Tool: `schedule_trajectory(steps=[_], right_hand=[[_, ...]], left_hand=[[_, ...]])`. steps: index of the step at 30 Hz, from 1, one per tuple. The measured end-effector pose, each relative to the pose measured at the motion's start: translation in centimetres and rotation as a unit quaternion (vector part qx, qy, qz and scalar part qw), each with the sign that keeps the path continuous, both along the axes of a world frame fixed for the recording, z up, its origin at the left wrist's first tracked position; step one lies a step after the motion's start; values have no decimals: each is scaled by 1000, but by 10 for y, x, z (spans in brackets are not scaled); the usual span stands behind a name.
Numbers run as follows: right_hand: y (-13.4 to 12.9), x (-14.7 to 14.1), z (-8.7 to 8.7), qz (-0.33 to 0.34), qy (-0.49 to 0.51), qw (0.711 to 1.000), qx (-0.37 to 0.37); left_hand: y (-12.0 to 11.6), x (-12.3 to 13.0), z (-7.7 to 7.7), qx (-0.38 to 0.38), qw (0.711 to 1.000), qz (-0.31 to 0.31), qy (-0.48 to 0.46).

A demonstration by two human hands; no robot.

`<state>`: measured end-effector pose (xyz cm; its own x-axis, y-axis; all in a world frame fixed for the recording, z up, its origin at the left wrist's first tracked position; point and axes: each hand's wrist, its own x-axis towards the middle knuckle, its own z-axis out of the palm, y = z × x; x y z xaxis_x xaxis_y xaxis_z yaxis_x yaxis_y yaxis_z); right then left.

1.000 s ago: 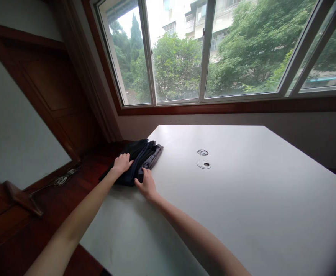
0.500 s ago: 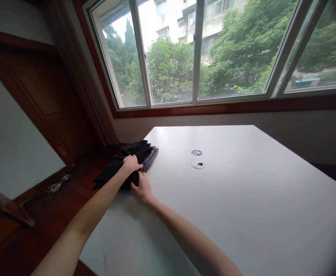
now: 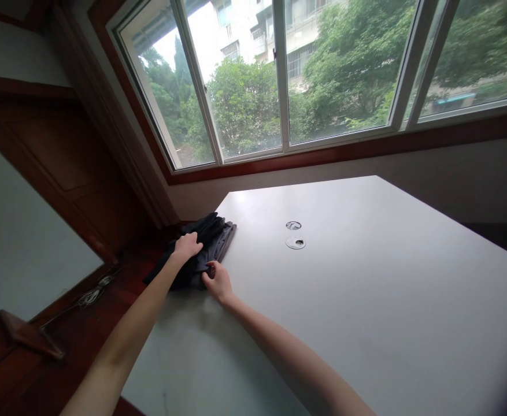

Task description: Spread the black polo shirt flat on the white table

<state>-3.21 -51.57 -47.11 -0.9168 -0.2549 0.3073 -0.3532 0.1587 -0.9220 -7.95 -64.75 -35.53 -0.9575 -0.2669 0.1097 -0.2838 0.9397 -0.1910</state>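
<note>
A pile of dark folded clothes (image 3: 212, 251) lies at the left edge of the white table (image 3: 344, 277), with black cloth on top and greyish cloth showing along its right side. My left hand (image 3: 187, 245) is closed on the black cloth (image 3: 207, 226) at the top of the pile. At the pile's near right corner, my right hand (image 3: 218, 282) pinches the edge of the dark cloth between thumb and fingers. Parts of the pile are hidden behind my left hand and forearm.
Two round fittings (image 3: 295, 242) are set in the tabletop right of the pile. Beyond the table is a wide window (image 3: 283, 150). A wooden door (image 3: 62, 150), a curtain and a coiled white cable (image 3: 89, 297) are at the left.
My left hand has moved left with the black cloth, and more of the grey cloth shows. My right hand has stayed at the near corner. The view has tilted slightly.
</note>
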Motion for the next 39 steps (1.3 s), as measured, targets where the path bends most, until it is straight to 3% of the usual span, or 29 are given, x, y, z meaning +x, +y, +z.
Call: schedule_trajectory(steps=[4,7,11,14,17,21,24,27,30,32,35,39], right_hand=[[2,-3,2,24,-26,999,-19],[2,0,4,25,-16,1000,8],[14,13,4,58,7,998,28],[46,34,5,146,29,988,34],[99,60,9,232,14,972,46],[181,91,15,265,-29,963,50],[234,107,16,205,-61,974,71],[269,120,16,155,-79,980,93],[284,129,18,139,-81,982,97],[285,130,19,138,-79,983,95],[284,128,18,139,-76,983,88],[283,125,15,137,-82,985,67]], left_hand=[[4,10,-7,-5,999,-35,-4],[13,22,-29,-13,997,-79,22],[23,42,-62,7,988,-61,141],[23,61,-80,61,975,-82,198],[20,78,-90,104,964,-86,229],[17,88,-91,144,958,-73,235],[16,90,-87,178,948,-75,252],[15,92,-83,212,933,-47,288],[16,95,-81,225,908,-20,353],[21,96,-80,221,886,-42,406],[41,97,-80,214,861,-114,447],[90,103,-82,226,859,-238,392]])
